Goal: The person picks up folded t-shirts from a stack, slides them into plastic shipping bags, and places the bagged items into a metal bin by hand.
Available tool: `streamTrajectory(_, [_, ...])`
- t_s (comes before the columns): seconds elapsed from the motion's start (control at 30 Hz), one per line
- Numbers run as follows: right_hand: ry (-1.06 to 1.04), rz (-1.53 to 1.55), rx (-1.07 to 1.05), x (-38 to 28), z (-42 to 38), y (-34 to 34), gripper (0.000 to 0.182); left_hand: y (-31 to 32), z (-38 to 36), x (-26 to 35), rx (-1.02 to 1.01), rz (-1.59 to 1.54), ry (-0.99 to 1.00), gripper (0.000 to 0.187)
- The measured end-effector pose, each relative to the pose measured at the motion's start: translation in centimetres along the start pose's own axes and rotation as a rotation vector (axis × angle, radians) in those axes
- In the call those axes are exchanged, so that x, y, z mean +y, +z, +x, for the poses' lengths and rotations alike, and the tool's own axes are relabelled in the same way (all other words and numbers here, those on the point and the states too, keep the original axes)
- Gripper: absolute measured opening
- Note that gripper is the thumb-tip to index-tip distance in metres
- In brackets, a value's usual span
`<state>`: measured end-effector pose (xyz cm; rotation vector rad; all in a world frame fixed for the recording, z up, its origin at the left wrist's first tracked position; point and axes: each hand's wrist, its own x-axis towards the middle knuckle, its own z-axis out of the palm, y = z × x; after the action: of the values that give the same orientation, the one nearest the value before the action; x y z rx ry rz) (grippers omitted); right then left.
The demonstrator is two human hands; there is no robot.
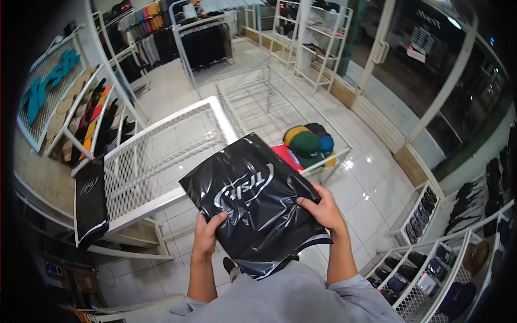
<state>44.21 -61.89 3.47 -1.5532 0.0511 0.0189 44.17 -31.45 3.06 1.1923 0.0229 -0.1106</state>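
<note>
Both hands grip one black plastic bag (253, 202), held up in front of the chest above the white tiled floor (371, 183). The left hand (206, 235) clasps the bag's lower left edge, thumb on the front and the other fingers tucked behind the plastic, out of sight. The right hand (322, 209) is closed on the right edge, its fingers curled over the front face and pinching wrinkles into the glossy film. Between the two hands the bag stands as a tilted square, one corner pointing up toward the white mesh table (161, 156) and white lettering (upside down from this viewpoint, and hard to read) running across its middle. The bag's bottom corner dips behind the grey sleeves (291, 299), and a thin white strip shows along its lower right edge. Past the upper right side of the bag, a pile of caps (309, 142) sits on the mesh table's far end; the bag covers part of a red item beside them. A second black bag (90, 202) hangs over the table's left end, well apart from the hands. Wall racks at both sides are bent by the lens and their goods are too small to tell.
</note>
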Motion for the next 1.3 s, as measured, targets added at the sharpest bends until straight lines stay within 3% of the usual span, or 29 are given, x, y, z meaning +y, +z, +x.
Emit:
streamTrajectory(0.27, [-0.060,-0.031,0.416,1.5,-6.5,-19.5,0.025,19.1,5.8,-10.1,-0.206,0.004,-0.174,0.037])
streamTrajectory(0.33, [-0.019,0.001,0.492,2.7,-7.0,-23.1,0.025,22.6,7.9,-12.8,-0.315,0.056,-0.315,0.036])
streamTrajectory(0.47, [0.073,0.194,0.606,5.5,-5.6,-28.6,0.023,28.2,11.9,-18.7,-0.357,0.107,-0.331,0.038])
streamTrajectory(0.57, [0.133,0.167,0.654,7.6,-2.7,-33.0,0.024,32.4,15.8,-21.8,-0.383,0.119,-0.398,0.038])
streamTrajectory(0.87, [0.269,-0.114,0.568,7.9,14.3,-50.2,0.029,45.6,33.6,-32.7,-0.342,0.048,-0.518,0.034])
streamTrajectory(1.13, [0.270,-0.211,0.426,2.8,31.3,-61.9,0.028,55.6,48.3,-32.1,-0.323,0.005,-0.416,0.033])
streamTrajectory(1.3, [0.248,-0.045,0.274,4.7,42.5,-65.4,0.027,57.3,54.6,-31.9,-0.117,0.031,-0.337,0.035])
